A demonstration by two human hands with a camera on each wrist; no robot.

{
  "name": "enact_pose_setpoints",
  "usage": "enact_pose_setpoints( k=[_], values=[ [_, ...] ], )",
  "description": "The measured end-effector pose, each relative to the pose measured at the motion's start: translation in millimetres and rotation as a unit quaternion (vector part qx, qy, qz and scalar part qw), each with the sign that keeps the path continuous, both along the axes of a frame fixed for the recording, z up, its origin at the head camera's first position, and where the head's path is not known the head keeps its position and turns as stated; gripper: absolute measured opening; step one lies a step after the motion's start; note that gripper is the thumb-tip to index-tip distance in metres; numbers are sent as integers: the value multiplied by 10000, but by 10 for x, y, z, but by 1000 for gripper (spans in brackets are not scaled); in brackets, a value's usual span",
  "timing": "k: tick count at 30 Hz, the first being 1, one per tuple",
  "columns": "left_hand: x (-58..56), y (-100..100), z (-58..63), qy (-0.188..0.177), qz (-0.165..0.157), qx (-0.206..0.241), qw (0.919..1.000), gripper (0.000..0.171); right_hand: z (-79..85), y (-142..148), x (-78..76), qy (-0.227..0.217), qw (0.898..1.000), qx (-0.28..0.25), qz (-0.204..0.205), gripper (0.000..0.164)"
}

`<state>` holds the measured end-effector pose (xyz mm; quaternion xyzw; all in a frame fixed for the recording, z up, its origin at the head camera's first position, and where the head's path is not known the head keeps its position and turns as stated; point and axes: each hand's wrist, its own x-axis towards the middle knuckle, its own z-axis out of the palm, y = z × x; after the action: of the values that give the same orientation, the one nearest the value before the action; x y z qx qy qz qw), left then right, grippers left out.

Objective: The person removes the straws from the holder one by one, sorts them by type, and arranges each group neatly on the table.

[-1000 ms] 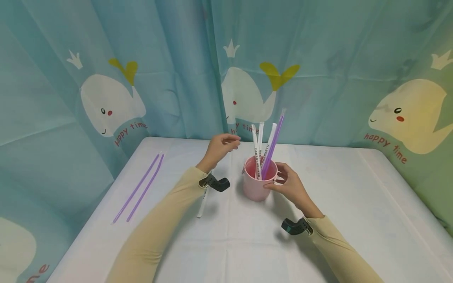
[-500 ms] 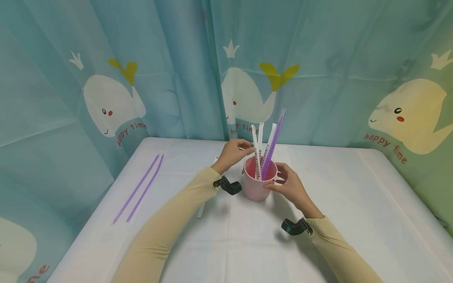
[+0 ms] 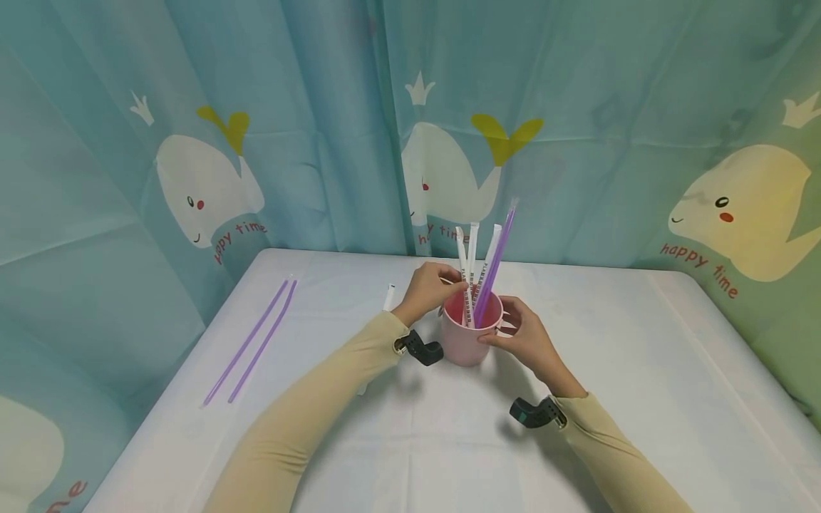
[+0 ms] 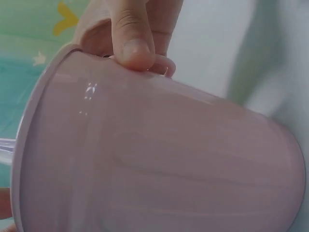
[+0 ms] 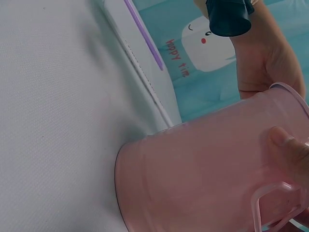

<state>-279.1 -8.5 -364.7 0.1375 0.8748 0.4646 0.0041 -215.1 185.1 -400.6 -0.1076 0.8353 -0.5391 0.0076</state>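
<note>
A pink cup (image 3: 463, 347) with a small loop handle (image 5: 258, 208) stands upright on the table, holding several white paper-wrapped straws (image 3: 473, 246) and purple straws (image 3: 503, 242). My right hand (image 3: 527, 335) grips it at the right of the rim, thumb on the near wall and fingers behind. Over the left rim, my left hand (image 3: 431, 291) pinches the leftmost white straw between thumb and fingers. In the left wrist view the cup (image 4: 169, 154) fills most of the picture, hiding the left fingertips.
Two purple straws (image 3: 250, 342) lie side by side on the left of the white table (image 3: 616, 342). Another white-wrapped straw (image 3: 389, 296) lies partly under the left forearm. A blue-green whale-print curtain (image 3: 340, 142) hangs behind and at the sides.
My left hand has moved right and down from left of the cup to the white straws at its rim. The right hand and the cup have stayed put.
</note>
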Motion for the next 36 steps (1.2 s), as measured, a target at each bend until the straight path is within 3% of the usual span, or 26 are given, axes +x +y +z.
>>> enact_pose_setpoints(
  k=[10, 24, 36],
  values=[
    [24, -15, 14, 255, 139, 86, 9995, 21, -24, 0, -13, 154, 9999, 40, -29, 75],
    [-3, -13, 119, 102, 303, 533, 9981, 25, -16, -7, -23, 32, 10000, 61, -64, 78],
    [-43, -63, 230, -22, 158, 1374, 9904, 27, -20, -2, -18, 40, 9999, 100, -55, 77]
  ],
)
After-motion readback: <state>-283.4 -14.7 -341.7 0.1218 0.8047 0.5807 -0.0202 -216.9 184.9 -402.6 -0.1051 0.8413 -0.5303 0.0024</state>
